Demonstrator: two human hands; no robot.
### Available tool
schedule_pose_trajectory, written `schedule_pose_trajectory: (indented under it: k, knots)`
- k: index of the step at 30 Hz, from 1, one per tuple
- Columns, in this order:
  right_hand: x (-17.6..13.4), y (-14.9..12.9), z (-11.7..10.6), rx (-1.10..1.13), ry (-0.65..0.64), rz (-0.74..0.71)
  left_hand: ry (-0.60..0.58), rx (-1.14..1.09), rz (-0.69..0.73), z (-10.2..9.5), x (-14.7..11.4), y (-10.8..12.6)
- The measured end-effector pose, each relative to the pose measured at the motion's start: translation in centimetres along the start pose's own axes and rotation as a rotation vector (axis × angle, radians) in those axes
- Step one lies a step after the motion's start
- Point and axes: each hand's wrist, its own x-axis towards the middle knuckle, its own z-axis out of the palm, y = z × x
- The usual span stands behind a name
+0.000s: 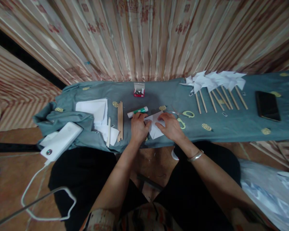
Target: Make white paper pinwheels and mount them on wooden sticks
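A square white sheet of paper (155,131) with crease lines lies on the cloth before me, one corner toward me. My left hand (139,127) grips its left corner, fingers closed. From the other side my right hand (169,125) has its bent fingers closed on the paper's right part. Just beyond the left hand is a green and white glue stick (139,111). A pair of scissors with light green handles (188,114) lies beside the right hand, partly hidden by it.
Wooden sticks (120,123), a white pen (109,131) and paper sheets (91,107) lie left. A small red box (139,91) holds metal pieces. Several paper pinwheels on sticks (212,82) and a black phone (267,106) are right. A white power bank (61,141) trails a cable.
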Motion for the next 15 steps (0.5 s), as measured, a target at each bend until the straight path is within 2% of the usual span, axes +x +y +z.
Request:
schedule_pose_trajectory:
  k: [15]
  knots:
    - [0.06,0.13,0.01,0.0,0.008,-0.019,0.058,-0.12,-0.024,0.43,0.14,-0.72]
